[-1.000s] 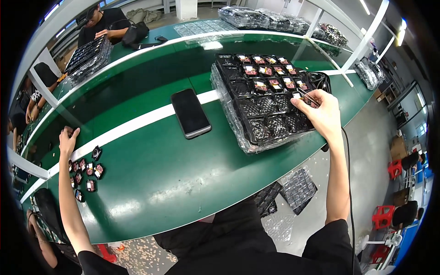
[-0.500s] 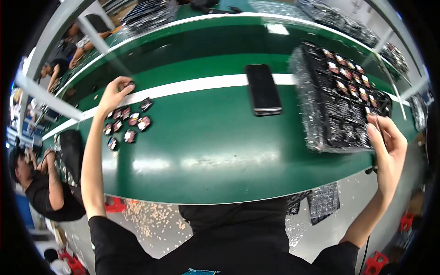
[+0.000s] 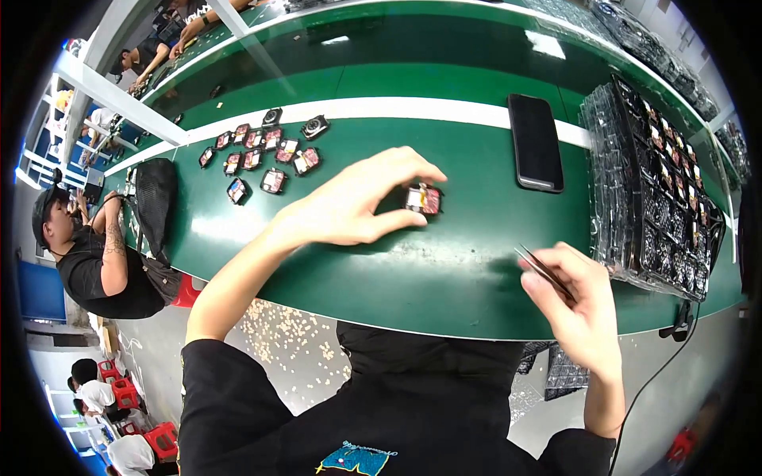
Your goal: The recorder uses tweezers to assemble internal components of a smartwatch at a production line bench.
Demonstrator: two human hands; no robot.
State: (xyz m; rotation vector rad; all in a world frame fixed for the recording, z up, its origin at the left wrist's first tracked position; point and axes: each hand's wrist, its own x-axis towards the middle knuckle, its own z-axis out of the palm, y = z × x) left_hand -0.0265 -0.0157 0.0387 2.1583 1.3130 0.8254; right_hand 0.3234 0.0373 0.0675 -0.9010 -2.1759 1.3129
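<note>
My left hand [image 3: 361,198] is over the middle of the bench, thumb and index finger spread around a small watch-like module [image 3: 423,200]. The module has a dark case and reddish and silver parts on its upper face. The thumb tip lies at its lower edge, while the index fingertip is just above its top edge. Pointed metal tweezers [image 3: 546,272] are held in my right hand [image 3: 578,297], tips toward the upper left. More such modules [image 3: 252,159] lie in a loose group at the left; two of them [image 3: 315,127] show a round dark face.
A black phone [image 3: 536,143] lies on the green bench [image 3: 381,278]. At the right stands a stack of clear and black plastic trays [image 3: 659,190], several modules in the top one. A black bag [image 3: 155,202] and a seated person [image 3: 95,254] are at the left.
My left hand has come from the far left to the bench's middle, where a module now lies. My right hand has moved left, away from the tray stack, with the tweezers. The view has shifted.
</note>
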